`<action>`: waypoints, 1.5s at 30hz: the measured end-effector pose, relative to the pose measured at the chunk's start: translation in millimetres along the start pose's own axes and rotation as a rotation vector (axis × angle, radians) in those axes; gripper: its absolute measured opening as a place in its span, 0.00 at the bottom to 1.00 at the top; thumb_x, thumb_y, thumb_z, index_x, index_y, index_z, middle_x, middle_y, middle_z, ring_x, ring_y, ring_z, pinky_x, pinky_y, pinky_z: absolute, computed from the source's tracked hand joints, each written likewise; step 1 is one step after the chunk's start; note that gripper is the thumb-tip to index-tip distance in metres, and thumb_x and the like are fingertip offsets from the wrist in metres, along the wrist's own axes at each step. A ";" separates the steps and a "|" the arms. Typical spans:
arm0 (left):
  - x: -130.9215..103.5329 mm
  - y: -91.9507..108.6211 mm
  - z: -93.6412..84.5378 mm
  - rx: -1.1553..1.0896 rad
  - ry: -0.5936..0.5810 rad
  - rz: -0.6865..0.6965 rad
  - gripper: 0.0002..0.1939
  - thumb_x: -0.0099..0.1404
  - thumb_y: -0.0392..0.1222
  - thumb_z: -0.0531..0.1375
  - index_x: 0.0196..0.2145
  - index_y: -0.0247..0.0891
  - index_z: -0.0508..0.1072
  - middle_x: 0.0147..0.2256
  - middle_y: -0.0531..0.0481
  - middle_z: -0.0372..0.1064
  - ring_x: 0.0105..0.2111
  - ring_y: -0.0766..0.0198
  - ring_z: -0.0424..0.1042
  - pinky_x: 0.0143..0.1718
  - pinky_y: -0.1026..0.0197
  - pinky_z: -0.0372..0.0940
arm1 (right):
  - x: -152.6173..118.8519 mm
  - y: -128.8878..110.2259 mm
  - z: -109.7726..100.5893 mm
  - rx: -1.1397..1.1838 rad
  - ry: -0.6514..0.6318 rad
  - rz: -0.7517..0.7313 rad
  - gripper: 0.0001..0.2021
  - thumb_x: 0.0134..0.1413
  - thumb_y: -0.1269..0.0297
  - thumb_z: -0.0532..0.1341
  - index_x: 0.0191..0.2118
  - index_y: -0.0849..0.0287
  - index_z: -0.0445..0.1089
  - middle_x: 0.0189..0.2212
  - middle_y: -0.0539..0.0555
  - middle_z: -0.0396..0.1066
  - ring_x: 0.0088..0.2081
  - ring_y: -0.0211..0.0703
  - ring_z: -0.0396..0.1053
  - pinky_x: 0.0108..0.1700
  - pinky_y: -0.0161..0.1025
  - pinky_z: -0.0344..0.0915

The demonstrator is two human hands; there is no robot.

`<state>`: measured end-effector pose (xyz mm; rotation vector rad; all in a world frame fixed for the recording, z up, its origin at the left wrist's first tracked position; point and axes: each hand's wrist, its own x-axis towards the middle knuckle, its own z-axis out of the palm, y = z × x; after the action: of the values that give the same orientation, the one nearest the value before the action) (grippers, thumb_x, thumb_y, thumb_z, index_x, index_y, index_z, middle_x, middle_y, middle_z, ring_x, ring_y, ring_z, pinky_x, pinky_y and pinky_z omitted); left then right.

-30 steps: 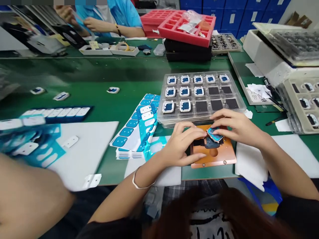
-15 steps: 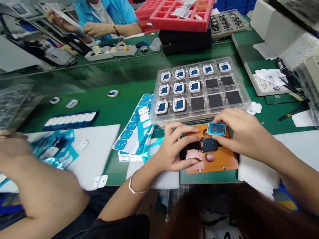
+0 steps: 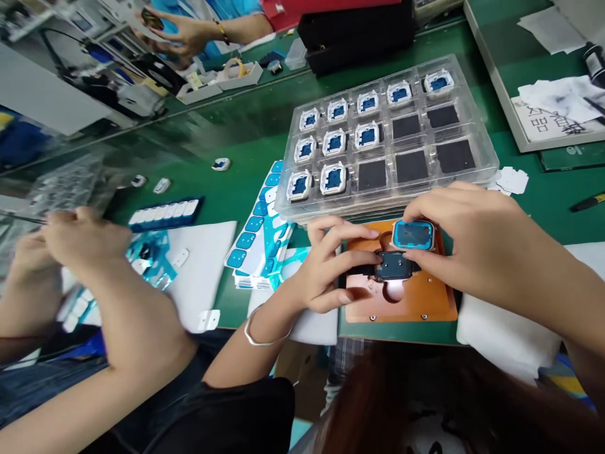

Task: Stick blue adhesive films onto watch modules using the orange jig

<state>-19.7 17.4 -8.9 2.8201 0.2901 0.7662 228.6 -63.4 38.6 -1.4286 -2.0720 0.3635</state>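
We held the blue-faced case (image 3: 413,235) pinched in our right hand (image 3: 447,230), its dark and blue face turned up toward us. The right forearm came in from four o'clock, the back of the hand uppermost; the index finger bent over the case's edge at about one o'clock, and the thumb lay straight along the lower edge at six. The case sat over the orange fixture (image 3: 425,302), just past twelve o'clock from its middle; our view was too poor to say whether it rested there or was held clear.

Our left hand (image 3: 326,268) was spread loosely and gripped nothing. Its forearm, with a pale bracelet (image 3: 262,340) at the wrist, rose from eight o'clock. The index finger reached across the fixture's left part, the middle fingertip ended at the ten o'clock corner of the black block (image 3: 393,267), and the thumb hung lower, toward eight o'clock.

At twelve o'clock from the fixture, on the green bench (image 3: 246,135), we had the clear tray (image 3: 347,207) with ten white-rimmed parts (image 3: 333,178). The blue-printed sheets (image 3: 246,241) lay between nine and ten o'clock, and a co-worker's hands (image 3: 85,236) were well apart from ours at nine.
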 end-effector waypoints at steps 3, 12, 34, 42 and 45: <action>1.0 1.5 -0.1 0.022 -0.010 -0.022 0.30 0.72 0.62 0.35 0.47 0.49 0.71 0.51 0.45 0.67 0.48 0.50 0.57 0.51 0.43 0.54 | 1.1 1.1 0.8 -0.013 0.007 -0.015 0.03 0.56 0.63 0.62 0.33 0.55 0.68 0.28 0.54 0.70 0.33 0.48 0.67 0.33 0.44 0.62; 0.3 -3.9 9.3 0.013 0.312 -0.092 0.27 0.67 0.67 0.41 0.52 0.49 0.63 0.45 0.48 0.71 0.44 0.53 0.65 0.48 0.45 0.56 | 4.3 -13.6 5.7 0.052 -0.081 -0.061 0.04 0.49 0.68 0.65 0.32 0.55 0.70 0.27 0.52 0.72 0.33 0.47 0.68 0.32 0.41 0.63; 5.1 0.6 1.1 -0.089 0.231 -0.047 0.26 0.66 0.64 0.55 0.53 0.44 0.65 0.49 0.45 0.72 0.49 0.52 0.64 0.51 0.47 0.56 | 0.9 -20.5 -2.6 -0.084 -0.116 -0.154 0.05 0.55 0.63 0.67 0.37 0.55 0.72 0.38 0.53 0.79 0.40 0.48 0.71 0.36 0.43 0.71; 4.6 1.8 -1.5 -0.104 0.230 -0.035 0.24 0.66 0.61 0.56 0.52 0.43 0.66 0.49 0.45 0.72 0.49 0.52 0.64 0.53 0.47 0.55 | -1.4 -17.0 -10.1 -0.072 -0.206 -0.094 0.07 0.56 0.59 0.67 0.38 0.55 0.75 0.40 0.54 0.79 0.42 0.49 0.71 0.39 0.45 0.73; 4.0 1.5 -2.1 -0.116 0.198 -0.067 0.25 0.66 0.62 0.55 0.52 0.45 0.66 0.50 0.46 0.72 0.50 0.51 0.65 0.54 0.46 0.55 | -1.8 -17.5 -8.8 -0.070 -0.198 -0.072 0.11 0.55 0.59 0.67 0.43 0.55 0.74 0.40 0.54 0.78 0.42 0.49 0.71 0.38 0.45 0.73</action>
<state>-17.2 17.2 -4.8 2.6159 0.3568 1.0148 221.2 -72.7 54.3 -1.4031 -2.3087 0.4210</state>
